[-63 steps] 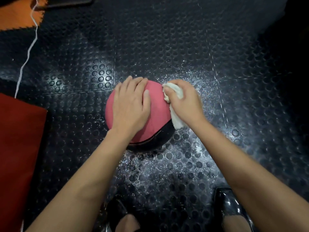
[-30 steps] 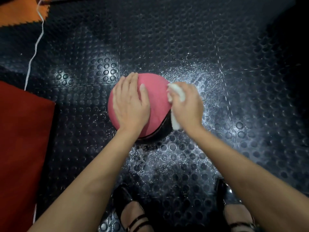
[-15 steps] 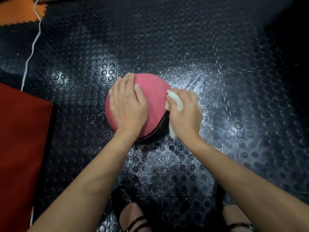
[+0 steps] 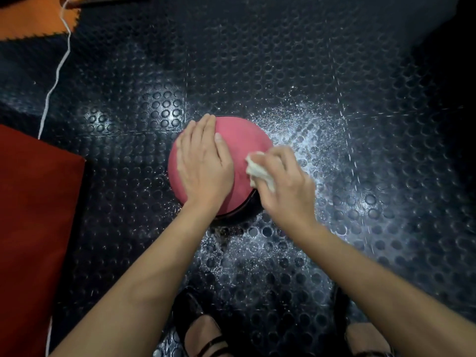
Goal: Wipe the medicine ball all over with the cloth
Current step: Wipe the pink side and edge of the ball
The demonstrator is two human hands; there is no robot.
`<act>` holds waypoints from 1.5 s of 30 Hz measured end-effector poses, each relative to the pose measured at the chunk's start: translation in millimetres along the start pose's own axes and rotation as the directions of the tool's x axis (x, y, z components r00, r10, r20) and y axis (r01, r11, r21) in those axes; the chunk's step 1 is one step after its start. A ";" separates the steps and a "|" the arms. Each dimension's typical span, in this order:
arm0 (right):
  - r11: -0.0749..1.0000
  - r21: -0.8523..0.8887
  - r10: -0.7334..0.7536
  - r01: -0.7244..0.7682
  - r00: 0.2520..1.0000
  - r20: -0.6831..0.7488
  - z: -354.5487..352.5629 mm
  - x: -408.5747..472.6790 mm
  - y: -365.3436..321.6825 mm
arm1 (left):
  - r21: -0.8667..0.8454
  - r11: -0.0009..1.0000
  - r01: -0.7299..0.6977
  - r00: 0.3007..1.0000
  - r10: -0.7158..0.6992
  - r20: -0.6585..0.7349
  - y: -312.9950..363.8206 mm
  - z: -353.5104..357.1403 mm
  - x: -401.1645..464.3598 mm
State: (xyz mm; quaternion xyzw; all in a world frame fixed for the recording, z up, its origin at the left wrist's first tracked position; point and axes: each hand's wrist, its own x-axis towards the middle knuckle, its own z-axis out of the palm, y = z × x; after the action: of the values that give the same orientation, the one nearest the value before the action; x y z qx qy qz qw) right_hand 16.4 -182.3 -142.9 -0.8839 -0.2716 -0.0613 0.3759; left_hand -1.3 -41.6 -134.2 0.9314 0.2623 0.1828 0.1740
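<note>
Studded black rubber floor [image 4: 360,176] fills the frame; the pink medicine ball [image 4: 247,140] sits at its centre. My left hand [image 4: 203,166] lies flat on it, fingers straight; my right hand [image 4: 286,186] clutches the white cloth [image 4: 258,171] against its right side.
</note>
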 end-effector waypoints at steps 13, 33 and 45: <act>0.999 -0.026 0.030 -0.028 0.997 0.069 -8.1 27.0 3.6 | -0.023 0.999 -0.036 0.999 0.037 0.023 6.2 -0.6 3.8; 0.895 0.229 0.351 -0.382 0.922 0.167 -41.6 61.4 12.2 | -0.032 0.997 -0.070 0.997 0.070 -0.013 3.1 -2.8 -2.2; 0.764 0.539 0.247 -0.355 0.932 0.265 3.5 47.5 3.4 | -0.092 0.994 -0.058 0.998 0.057 -0.010 -2.6 -4.3 -6.0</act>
State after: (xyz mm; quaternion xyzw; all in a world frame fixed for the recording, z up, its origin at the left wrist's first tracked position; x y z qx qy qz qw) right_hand 58.0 -161.2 -132.8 -0.7615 -0.1637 0.1645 0.6052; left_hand -9.1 -41.8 -133.1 0.9289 0.2273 0.2029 0.2106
